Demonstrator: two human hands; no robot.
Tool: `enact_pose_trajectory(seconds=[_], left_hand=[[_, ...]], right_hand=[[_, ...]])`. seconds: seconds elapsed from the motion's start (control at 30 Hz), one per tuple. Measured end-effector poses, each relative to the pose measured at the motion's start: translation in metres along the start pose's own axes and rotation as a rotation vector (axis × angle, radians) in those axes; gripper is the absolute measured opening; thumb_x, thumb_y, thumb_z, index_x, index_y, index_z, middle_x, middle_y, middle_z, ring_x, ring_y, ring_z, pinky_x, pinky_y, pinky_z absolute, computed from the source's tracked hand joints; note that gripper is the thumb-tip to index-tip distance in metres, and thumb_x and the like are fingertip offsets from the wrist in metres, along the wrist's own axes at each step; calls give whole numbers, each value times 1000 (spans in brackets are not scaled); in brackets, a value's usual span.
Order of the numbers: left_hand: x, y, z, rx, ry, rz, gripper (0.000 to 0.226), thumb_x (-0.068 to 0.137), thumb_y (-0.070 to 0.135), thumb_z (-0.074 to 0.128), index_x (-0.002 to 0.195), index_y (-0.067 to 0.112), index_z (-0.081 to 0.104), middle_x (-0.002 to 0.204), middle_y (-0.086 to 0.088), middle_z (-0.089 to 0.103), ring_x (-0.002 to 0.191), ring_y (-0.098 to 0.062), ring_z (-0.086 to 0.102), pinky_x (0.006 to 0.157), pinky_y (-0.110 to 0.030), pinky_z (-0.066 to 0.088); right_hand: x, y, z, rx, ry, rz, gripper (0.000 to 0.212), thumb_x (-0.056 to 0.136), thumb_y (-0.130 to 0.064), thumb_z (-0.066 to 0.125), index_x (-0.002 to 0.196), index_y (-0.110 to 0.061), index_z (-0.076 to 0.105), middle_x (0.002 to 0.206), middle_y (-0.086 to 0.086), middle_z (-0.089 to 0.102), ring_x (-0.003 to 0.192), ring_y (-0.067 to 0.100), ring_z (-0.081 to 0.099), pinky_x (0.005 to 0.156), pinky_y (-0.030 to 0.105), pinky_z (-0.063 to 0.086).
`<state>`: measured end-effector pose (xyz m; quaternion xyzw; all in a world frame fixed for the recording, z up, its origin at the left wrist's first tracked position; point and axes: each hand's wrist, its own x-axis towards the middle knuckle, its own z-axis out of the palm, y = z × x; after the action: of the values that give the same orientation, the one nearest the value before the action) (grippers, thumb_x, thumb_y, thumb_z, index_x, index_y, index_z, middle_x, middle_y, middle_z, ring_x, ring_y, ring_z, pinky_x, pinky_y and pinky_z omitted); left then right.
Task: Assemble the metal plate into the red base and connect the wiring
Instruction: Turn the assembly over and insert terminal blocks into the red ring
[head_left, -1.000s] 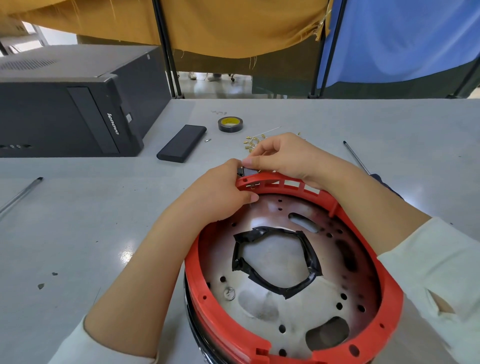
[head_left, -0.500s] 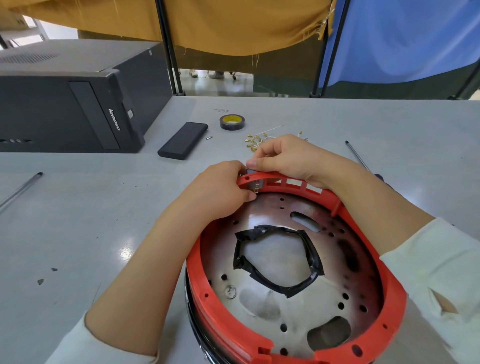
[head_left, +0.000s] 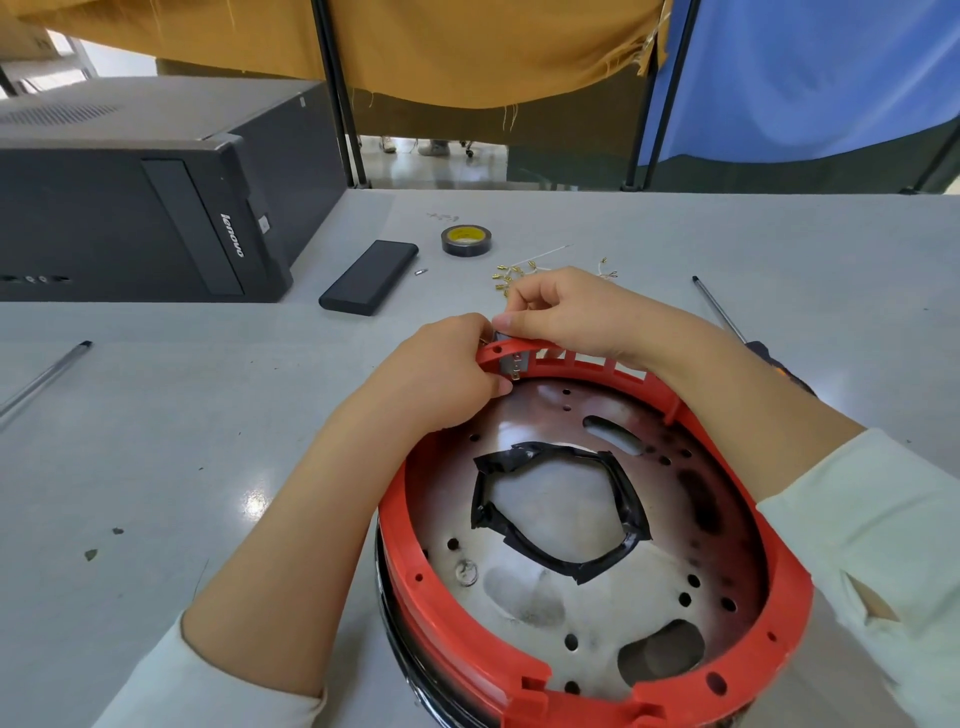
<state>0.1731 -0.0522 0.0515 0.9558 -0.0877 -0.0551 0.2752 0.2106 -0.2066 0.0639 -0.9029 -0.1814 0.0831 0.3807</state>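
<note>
The red base (head_left: 447, 613) is a round plastic ring lying on the grey table in front of me. Inside it sits the metal plate (head_left: 524, 597), with several holes and a middle opening edged in black tape (head_left: 618, 551). At the far rim a small grey connector block (head_left: 511, 358) with brass terminals sits in a slot of the ring. My left hand (head_left: 441, 374) grips the rim beside that block, thumb inside. My right hand (head_left: 566, 312) reaches over the rim and pinches the top of the block.
A black computer tower (head_left: 130, 208) lies at the left rear. Behind the base are a flat black box (head_left: 369, 275), a roll of tape (head_left: 466, 240) and several loose brass terminals (head_left: 511, 273). A screwdriver (head_left: 719, 312) lies at right, a thin rod (head_left: 47, 371) at left.
Both hands stay at the far rim. The right fingers have shifted slightly on the block, which now shows more clearly in its slot.
</note>
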Motion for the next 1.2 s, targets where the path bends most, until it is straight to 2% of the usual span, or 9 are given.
enact_pose_trajectory(seconds=[0.13,0.23,0.3,0.37,0.47,0.6,0.73,0.97,1.2], left_hand=[[-1,0,0,-77,-11,-23,39,88,24,68,119,18,46,115,-6,64,103,-24,58,79,-32,43],[-2,-1,1,-74,-3,-7,34,86,23,70,111,20,47,114,-5,66,103,-24,59,82,-35,46],[-2,-1,1,-85,8,11,37,85,21,70,115,21,50,117,-3,66,106,-24,59,89,-37,47],[-2,-1,1,-113,41,25,42,83,17,70,119,21,51,118,1,65,107,-22,60,90,-36,47],[-4,-1,0,-191,107,33,36,81,14,70,109,24,51,104,10,64,96,-18,62,82,-32,48],[-7,-2,-1,-222,133,48,30,77,12,73,93,26,52,82,20,59,84,-12,63,70,-25,47],[-9,-3,-2,-236,116,82,32,77,11,73,80,28,46,82,16,62,71,-2,58,59,-20,42],[-8,-3,-4,-248,110,85,32,74,7,73,77,26,48,86,7,68,58,-6,56,50,-14,41],[-4,-4,-3,-256,90,83,22,80,11,69,81,21,50,83,4,67,53,-10,56,53,-21,45]], right_hand=[[-5,-7,-2,-74,-14,-12,24,94,-31,58,72,-23,62,65,-9,57,56,0,50,65,22,44],[-12,-17,-18,-193,-142,45,17,94,-21,54,98,-25,70,95,-3,69,87,9,63,82,25,51],[-20,-18,-20,-220,-220,64,25,93,-17,53,110,-29,66,102,-10,67,88,-1,61,77,13,48],[-29,-11,-11,-258,-155,17,30,90,-19,57,117,-31,60,103,-17,61,93,2,58,79,15,43],[-36,4,4,-293,30,-46,35,85,-23,66,116,-35,56,104,-16,60,98,8,56,83,26,44],[-31,6,5,-269,84,-63,31,81,-22,72,107,-35,60,98,-16,60,92,6,55,76,21,42],[-30,3,6,-240,89,-75,29,79,-18,74,102,-32,63,91,-17,62,89,8,60,81,29,50],[-31,-1,5,-230,82,-77,25,77,-23,75,95,-34,61,85,-17,62,83,2,58,74,25,48],[-29,1,5,-199,75,-50,28,75,-21,76,96,-33,63,88,-14,63,83,3,58,74,23,46]])
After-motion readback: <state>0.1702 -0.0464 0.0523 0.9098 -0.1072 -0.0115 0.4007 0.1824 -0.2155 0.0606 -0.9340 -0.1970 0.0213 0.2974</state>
